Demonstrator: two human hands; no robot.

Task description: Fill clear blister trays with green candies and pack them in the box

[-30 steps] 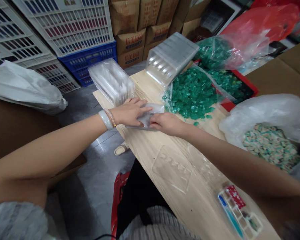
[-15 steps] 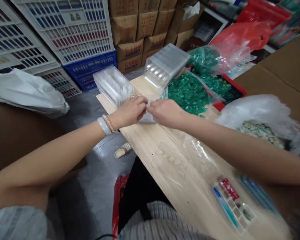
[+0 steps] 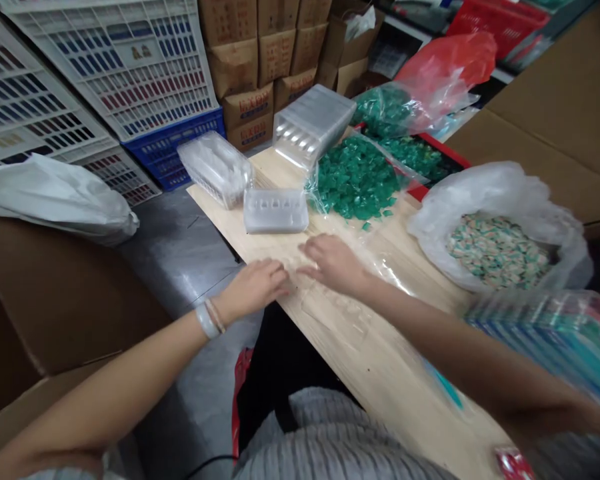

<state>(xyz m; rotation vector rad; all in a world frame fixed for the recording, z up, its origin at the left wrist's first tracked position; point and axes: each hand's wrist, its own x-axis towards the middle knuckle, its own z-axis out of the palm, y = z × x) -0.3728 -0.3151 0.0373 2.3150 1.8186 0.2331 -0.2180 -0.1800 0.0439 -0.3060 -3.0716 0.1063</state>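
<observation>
My left hand [image 3: 258, 287] is held low over the near edge of the wooden table [image 3: 390, 380], its fingers loosely bent and nothing visible in them. Facing it, my right hand [image 3: 334, 264] has thumb and fingers apart and looks bare too. A clear plastic tray [image 3: 347, 317], hard to see against the wood, lies just below the hands; whether the fingertips touch it I cannot tell. Beyond them sits a stack of clear moulded trays [image 3: 276, 213] with a row of small notches. Green wrapped pieces [image 3: 357, 177] spill from a clear bag at the right.
More clear trays are piled at the far left corner [image 3: 217, 170] and the back [image 3: 315, 123]. A white bag [image 3: 505, 187] of small patterned pieces stands right. Filled cases [image 3: 545, 340] sit by my right forearm. Crates [image 3: 125, 67] and cartons [image 3: 253, 110] rise behind; an open carton [image 3: 70, 293] is left.
Both hands have let go of the clear trays by the far stack and come back towards me. They have opened somewhat. The view has shifted slightly.
</observation>
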